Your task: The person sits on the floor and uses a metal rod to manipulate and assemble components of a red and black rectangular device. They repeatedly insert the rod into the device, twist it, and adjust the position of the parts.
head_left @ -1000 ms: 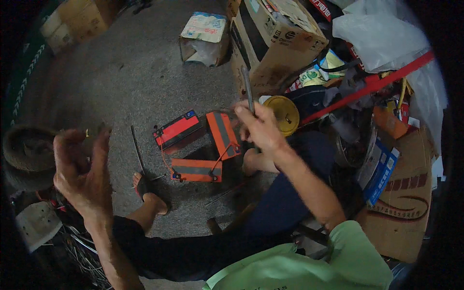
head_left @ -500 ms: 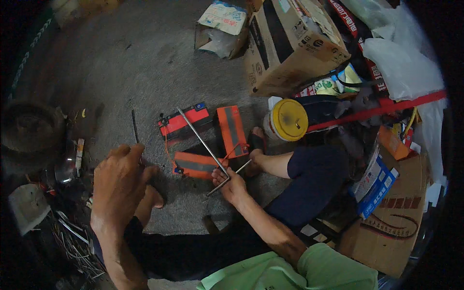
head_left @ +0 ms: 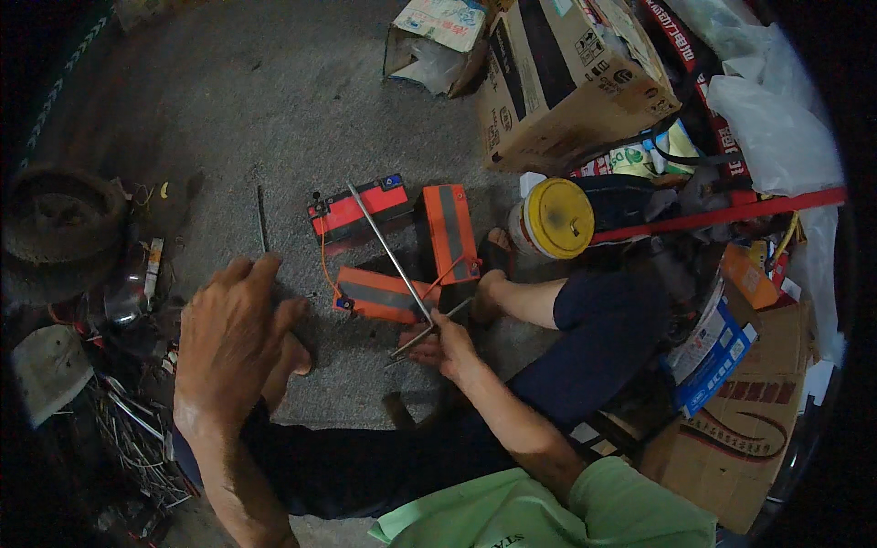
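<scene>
My right hand (head_left: 445,345) is closed around a steel T-handle wrench (head_left: 388,251) near its crossbar. The wrench's long shaft slants up and away over three red-orange, block-shaped batteries on the floor. One battery (head_left: 375,203) lies at the far left, another (head_left: 448,228) at the right, and the nearest (head_left: 379,294) just beyond my right hand. Orange wires (head_left: 325,248) run between terminals. Raised at the left, my left hand (head_left: 233,333) has its thumb apart and fingers loosely bent, with nothing visible in it. Just past its fingertips, a thin dark rod (head_left: 262,219) appears on the floor.
Right of the batteries stands a yellow-lidded bucket (head_left: 555,219). Behind it is a large cardboard box (head_left: 534,119); flattened cardboard (head_left: 735,429) and a blue carton (head_left: 717,361) lie at the near right. A tyre (head_left: 59,233) and tangled metal scraps (head_left: 137,438) lie at the left.
The view has shifted slightly, so the batteries and bucket appear a little higher and farther right. My right hand keeps the wrench in nearly the same place; my left hand remains raised.
</scene>
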A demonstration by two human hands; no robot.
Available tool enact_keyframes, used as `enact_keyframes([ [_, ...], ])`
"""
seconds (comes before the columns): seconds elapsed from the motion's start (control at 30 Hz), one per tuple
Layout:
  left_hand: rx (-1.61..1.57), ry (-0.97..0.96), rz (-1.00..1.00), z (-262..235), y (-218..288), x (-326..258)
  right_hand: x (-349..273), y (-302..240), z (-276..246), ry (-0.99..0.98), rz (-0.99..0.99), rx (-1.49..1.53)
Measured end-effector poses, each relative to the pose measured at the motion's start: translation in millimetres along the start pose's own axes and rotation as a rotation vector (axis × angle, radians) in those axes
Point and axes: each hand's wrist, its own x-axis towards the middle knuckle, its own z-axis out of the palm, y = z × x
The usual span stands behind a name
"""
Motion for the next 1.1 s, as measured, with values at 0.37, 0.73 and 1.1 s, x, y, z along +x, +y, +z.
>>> enact_keyframes([
  [0.37,-0.03,-0.048,-0.03,2,3,-2,-12,8,17,-0.115,-0.038,0.114],
  [0.73,-0.049,-0.035,-0.02,6,2,2,9,-43,-6,-0.028,-0.405,0.284],
  [1.1,-0.034,-0.092,-0.067,2,5,-1,-102,-104,21,-0.03,-0.73,-0.03],
])
